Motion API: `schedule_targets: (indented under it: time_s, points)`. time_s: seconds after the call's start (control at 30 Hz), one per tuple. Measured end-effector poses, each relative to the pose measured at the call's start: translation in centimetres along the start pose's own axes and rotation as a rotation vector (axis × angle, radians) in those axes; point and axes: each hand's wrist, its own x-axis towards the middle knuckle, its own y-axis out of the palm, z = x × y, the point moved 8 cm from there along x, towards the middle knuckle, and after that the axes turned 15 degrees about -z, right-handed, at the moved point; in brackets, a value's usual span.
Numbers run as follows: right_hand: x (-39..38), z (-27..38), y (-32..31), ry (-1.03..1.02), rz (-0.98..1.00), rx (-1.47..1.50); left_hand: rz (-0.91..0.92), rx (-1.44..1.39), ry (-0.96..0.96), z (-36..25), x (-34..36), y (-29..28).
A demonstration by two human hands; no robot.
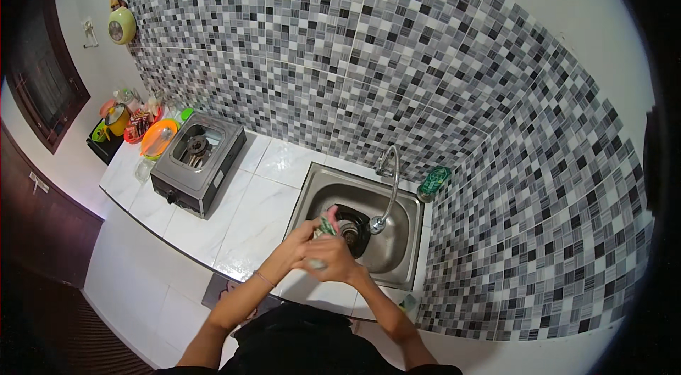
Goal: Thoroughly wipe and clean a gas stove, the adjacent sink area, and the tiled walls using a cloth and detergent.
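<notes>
Both my hands are together over the near left part of the steel sink (305, 194). My left hand (303, 239) is closed on a small, soft-looking green and pink item (328, 223) that sticks out past the fingers; its kind is unclear. My right hand (335, 259) is closed against the left one, with a small whitish piece (317, 264) showing at its fingers; what it grips is mostly hidden. Beyond the hands, a black square stove pan support (362, 239) lies in the basin, partly covered by them, with a round metal part inside it.
A curved chrome faucet (394, 187) hangs over the basin. A green bottle-like container (434, 182) stands in the back right corner. Left on the white tiled counter (259, 222) are a gas stove (198, 162), an orange plate (157, 138) and a red basket (144, 125) of packets.
</notes>
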Motion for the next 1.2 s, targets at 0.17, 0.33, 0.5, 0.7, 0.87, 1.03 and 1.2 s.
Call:
schedule_targets:
  time_s: [0.17,0.33,0.5,0.7,0.87,1.03,1.2]
  points:
    - [-2.0,-5.3,-5.1,0.481,-0.957,0.865,0.031,-0.448,0.404,-0.9,-2.4,3.7]
    - [-3.3,-13.6,-5.7,1.214,-1.235,0.983,0.284,0.175,1.442,-1.3,-11.4,11.6]
    - [2.5,-14.4,-3.2,1.609,-0.311,1.546,0.805,1.053,2.268,2.7,-14.2,15.1]
    - [1.0,-19.4,-2.6,1.746,0.185,0.752,1.15,1.64,2.212,5.6,-4.6,12.8]
    - [-1.5,-26.5,-3.2,1.271,0.238,-0.187,1.011,2.253,1.944,7.2,6.9,8.9]
    - [-1.5,-28.2,-2.7,0.812,0.146,-0.618,1.197,2.415,1.8,7.5,10.6,6.3]
    - [-0.3,-29.9,-6.6,1.374,-0.44,0.287,1.132,1.993,1.991,1.4,3.6,10.4]
